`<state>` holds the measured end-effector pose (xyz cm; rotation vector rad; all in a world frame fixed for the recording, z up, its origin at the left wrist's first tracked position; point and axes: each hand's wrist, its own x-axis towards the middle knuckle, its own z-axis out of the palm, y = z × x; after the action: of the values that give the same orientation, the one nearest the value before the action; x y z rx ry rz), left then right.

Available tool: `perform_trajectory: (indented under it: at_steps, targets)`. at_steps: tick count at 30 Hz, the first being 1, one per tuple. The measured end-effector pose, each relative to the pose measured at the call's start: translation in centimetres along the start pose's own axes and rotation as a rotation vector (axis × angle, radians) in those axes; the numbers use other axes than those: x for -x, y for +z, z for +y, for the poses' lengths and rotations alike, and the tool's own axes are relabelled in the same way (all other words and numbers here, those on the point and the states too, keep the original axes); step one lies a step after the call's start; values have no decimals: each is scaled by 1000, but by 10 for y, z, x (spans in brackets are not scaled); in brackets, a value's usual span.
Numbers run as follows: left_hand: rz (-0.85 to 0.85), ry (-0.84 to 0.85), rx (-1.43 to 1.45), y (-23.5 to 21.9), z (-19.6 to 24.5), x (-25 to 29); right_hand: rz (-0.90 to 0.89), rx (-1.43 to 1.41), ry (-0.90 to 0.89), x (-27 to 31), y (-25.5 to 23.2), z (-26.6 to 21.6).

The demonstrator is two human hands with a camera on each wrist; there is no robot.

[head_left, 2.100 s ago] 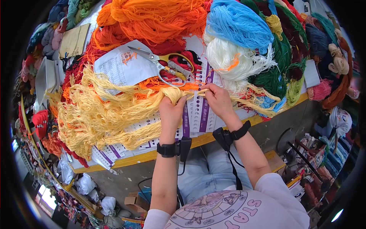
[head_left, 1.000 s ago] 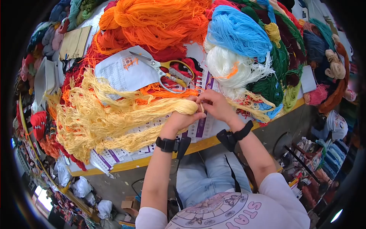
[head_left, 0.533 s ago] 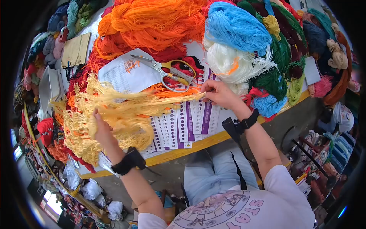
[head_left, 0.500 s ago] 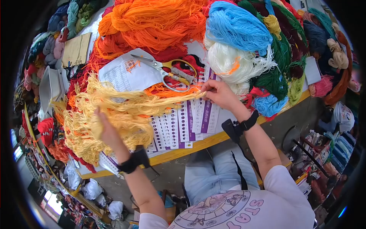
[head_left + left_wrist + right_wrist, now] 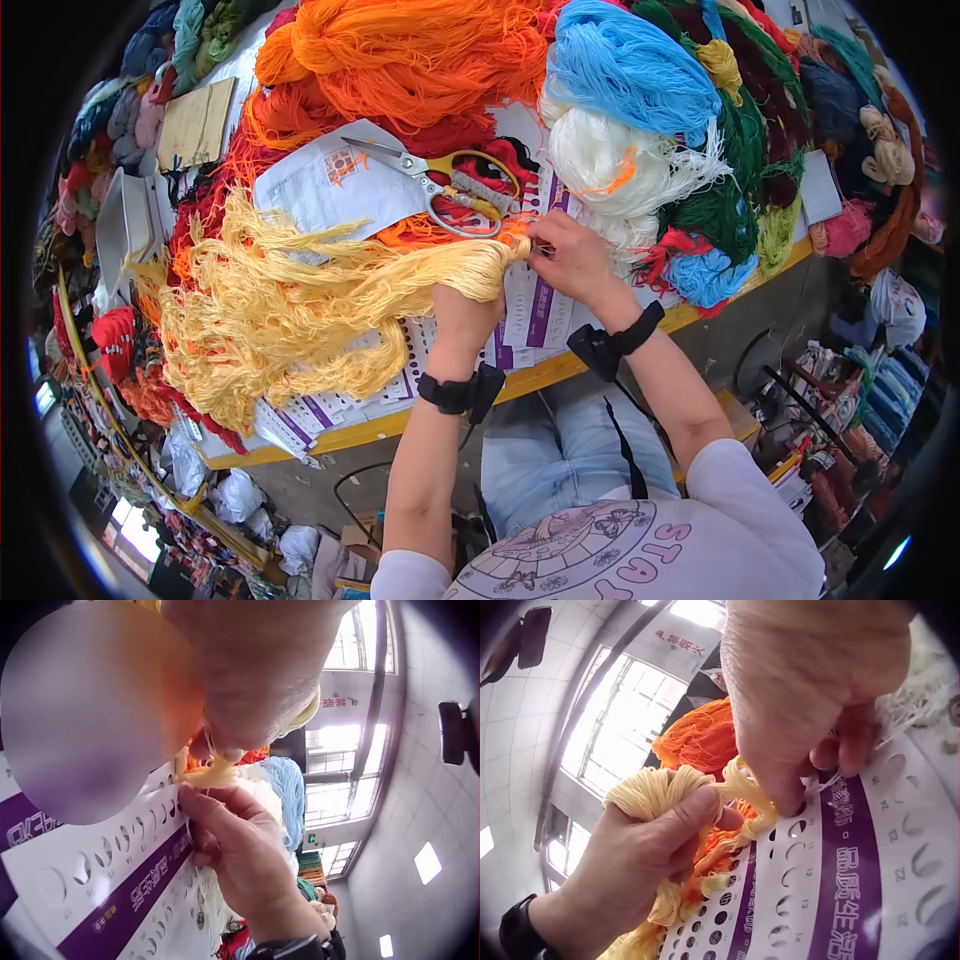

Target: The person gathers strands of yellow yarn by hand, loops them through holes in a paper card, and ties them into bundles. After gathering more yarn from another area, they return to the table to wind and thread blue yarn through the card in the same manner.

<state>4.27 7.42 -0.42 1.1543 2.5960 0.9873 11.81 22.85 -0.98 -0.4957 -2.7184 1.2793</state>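
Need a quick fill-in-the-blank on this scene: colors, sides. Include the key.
The left hand holds a ____ bundle.
The punched white cards have ____ bands.
In the head view, the scissors lie to the ____ of the white yarn.
Just beyond that yarn lies a ____ skein.

Missing words: yellow; purple; left; blue.

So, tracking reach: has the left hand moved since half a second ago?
Yes, rightward: the left hand was left of the scissors, now in front of their handles.
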Motion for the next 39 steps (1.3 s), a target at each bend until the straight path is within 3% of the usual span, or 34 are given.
perform_trajectory:
  at_steps: [2, 5, 8, 11, 13, 16, 18, 19, 21, 22, 23, 24, 25, 26, 27, 30, 33, 35, 36, 37, 38, 39]
  targets:
    - [-26, -14, 30, -1, 1, -2, 49, 40, -17, 1, 0, -2]
    - [-86, -102, 63, -3, -4, -4, 77, -439, 126, 9, 6, 11]
    - [-153, -178, 90, -2, -7, -4, 95, -641, 227, 12, 9, 6]
    - [-145, -148, 23, 3, -10, -4, -3, -454, 263, 11, 4, 10]
    - [-181, -130, -134, 0, -15, -3, 51, -294, 193, 8, 3, 4]
    - [-179, -290, -210, -44, -39, 0, 144, -139, 86, 4, 1, 1]
    - [-181, -242, -233, -52, -42, 12, 190, -82, 8, 4, 9, 6]
    - [-179, -219, -247, -58, -43, 20, 173, -171, 65, 3, 10, 6]
    - [-33, -638, 419, -90, -54, 30, 136, -344, 171, 1, 5, 6]
    - [45, -825, 763, -106, -55, 36, 132, -389, 87, -1, 5, 20]
    - [136, -859, 949, -133, -41, 37, 130, -436, 2, -1, 0, 33]
    - [154, -813, 1110, -164, -30, 42, 38, -568, 141, 5, -26, 30]
    - [248, -898, 1179, -193, -17, 50, -62, -699, 281, 15, -61, 21]
    - [272, -979, 1159, -220, -7, 62, -61, -772, 535, 32, -97, 14]
    - [204, -984, 1194, -244, -2, 76, 13, -854, 632, 51, -128, 14]
    - [38, -985, 616, -282, 36, 110, 382, -791, 638, 109, -186, 20]
    - [-313, -960, 525, -284, 75, 138, 234, -323, 464, 134, -187, -19]
    - [-549, -865, 777, -279, 126, 134, 150, -11, 342, 143, -185, -69]
    - [-693, -884, 948, -277, 152, 131, -67, -306, 176, 139, -171, -135]
    - [-826, -829, 1064, -273, 173, 129, -200, -243, -59, 147, -150, -174]
    - [-969, -787, 1181, -275, 193, 127, -314, -350, -398, 147, -124, -204]
    - [-1095, -735, 1200, -281, 211, 122, -396, -420, -531, 149, -106, -233]
